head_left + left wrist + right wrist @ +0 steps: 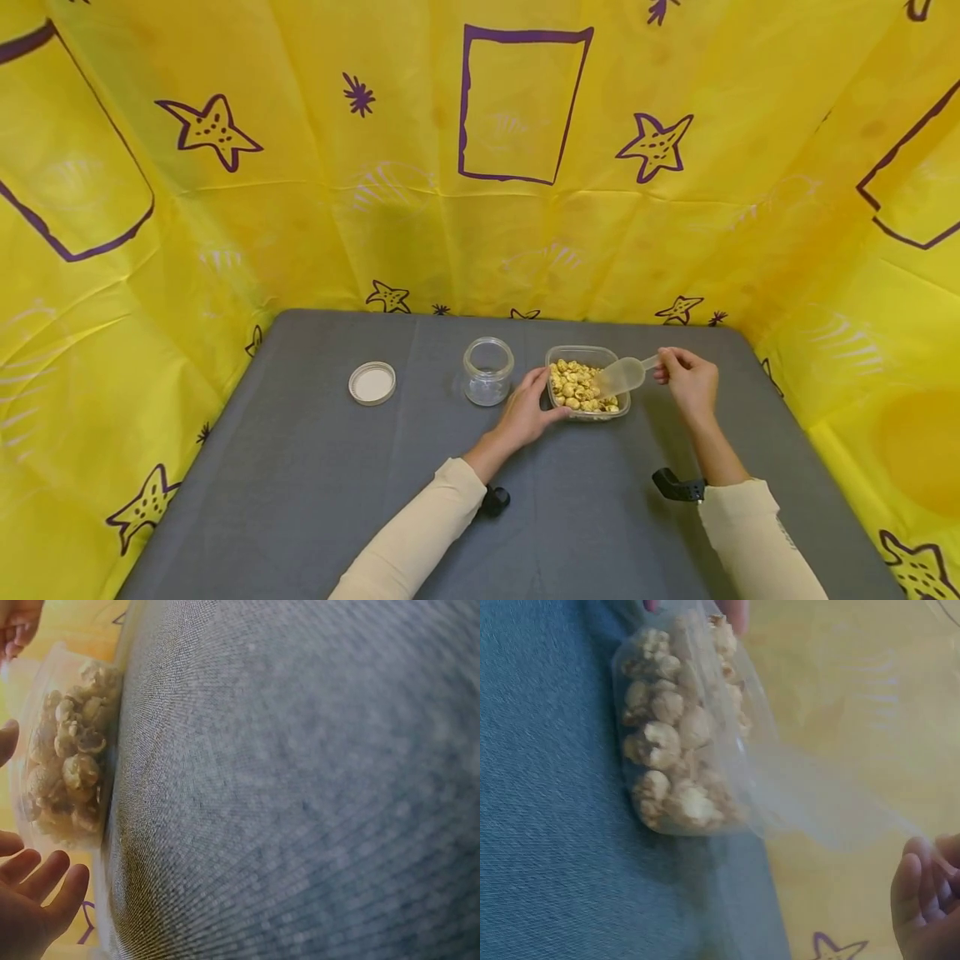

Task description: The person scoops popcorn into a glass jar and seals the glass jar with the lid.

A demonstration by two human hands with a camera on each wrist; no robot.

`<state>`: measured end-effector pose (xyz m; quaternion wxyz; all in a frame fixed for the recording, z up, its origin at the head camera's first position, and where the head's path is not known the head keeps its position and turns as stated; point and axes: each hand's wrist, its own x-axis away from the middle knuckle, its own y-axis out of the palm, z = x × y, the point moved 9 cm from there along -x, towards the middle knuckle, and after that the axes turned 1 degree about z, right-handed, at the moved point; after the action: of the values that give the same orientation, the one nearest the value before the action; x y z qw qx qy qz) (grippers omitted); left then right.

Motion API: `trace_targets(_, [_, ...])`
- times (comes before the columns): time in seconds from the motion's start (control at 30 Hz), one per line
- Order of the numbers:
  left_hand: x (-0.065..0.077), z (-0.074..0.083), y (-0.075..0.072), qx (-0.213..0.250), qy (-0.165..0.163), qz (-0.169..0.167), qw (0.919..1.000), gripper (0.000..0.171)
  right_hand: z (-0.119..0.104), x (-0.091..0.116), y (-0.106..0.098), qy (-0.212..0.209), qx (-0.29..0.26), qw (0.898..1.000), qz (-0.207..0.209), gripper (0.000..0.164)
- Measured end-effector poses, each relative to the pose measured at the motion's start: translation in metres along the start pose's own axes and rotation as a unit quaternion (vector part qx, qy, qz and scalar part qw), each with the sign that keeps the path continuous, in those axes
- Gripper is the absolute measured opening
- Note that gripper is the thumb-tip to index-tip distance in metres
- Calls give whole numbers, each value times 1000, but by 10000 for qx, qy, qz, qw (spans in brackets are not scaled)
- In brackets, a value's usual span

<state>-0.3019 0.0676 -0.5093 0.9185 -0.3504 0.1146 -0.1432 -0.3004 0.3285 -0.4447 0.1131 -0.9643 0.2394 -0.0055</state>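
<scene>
A clear plastic container full of caramel popcorn sits on the table. My left hand holds its near left corner, thumb along the front and fingers at the left side. In the left wrist view those fingers curve loosely beside the container wall. By its thin handle, my right hand pinches a translucent plastic scoop. The scoop slants down from the right, its tip among the popcorn and partly hidden there. In the right wrist view the scoop overlaps the container's rim.
An uncovered glass jar stands just left of the container. Farther left, a round lid lies on the grey tabletop, white inside facing up. Yellow patterned cloth closes in the table at the back and sides.
</scene>
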Motion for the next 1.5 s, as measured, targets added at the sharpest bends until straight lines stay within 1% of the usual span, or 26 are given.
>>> trace_targets(0.1, [1,0,0,-17,-26,-9,10000,82,8,1,4,149,-129,9997,-141,39])
trace_targets(0.27, [2,1,2,-57,2,-3,10000,82,19,5,15,367,21,9977,-565,39])
trace_targets(0.4, [2,2,3,-36,30,17,10000,82,25,8,23,587,29,9953,-772,39])
trace_targets(0.5, [2,2,2,13,32,28,10000,81,30,10,27,825,22,9919,-961,39])
trace_targets(0.6, [2,1,1,60,-16,31,10000,81,35,12,30,1091,-113,9869,-1183,38])
trace_targets(0.7, [2,-1,1,76,-71,28,9999,82,36,11,26,1258,-397,9851,-1106,37])
trace_targets(0.8, [1,-1,0,73,-87,26,9999,83,31,9,19,1224,-612,9869,-856,35])
trace_targets(0.9, [0,1,-1,95,-85,28,9999,83,24,6,15,1012,-555,9904,-766,34])
trace_targets(0.97, [-1,1,0,89,-87,35,9999,82,22,5,17,881,-403,9911,-909,37])
trace_targets(1.03, [-1,1,0,55,-87,37,9999,82,22,6,22,830,-193,9891,-1204,38])
trace_targets(1.13, [-2,0,1,2,-91,23,10000,81,28,9,29,937,-43,9826,-1602,38])
trace_targets(1.2, [-2,0,1,-8,-90,11,10000,81,33,11,32,1078,-49,9796,-1693,36])
trace_targets(1.3, [-2,-1,1,28,-98,16,9999,81,37,13,31,1278,-242,9786,-1597,34])
trace_targets(1.4, [-3,-3,0,64,-110,33,9999,82,37,12,27,1361,-576,9813,-1232,31])
trace_targets(1.5, [-4,-4,-1,49,-106,25,9999,82,34,11,22,1280,-832,9845,-866,26])
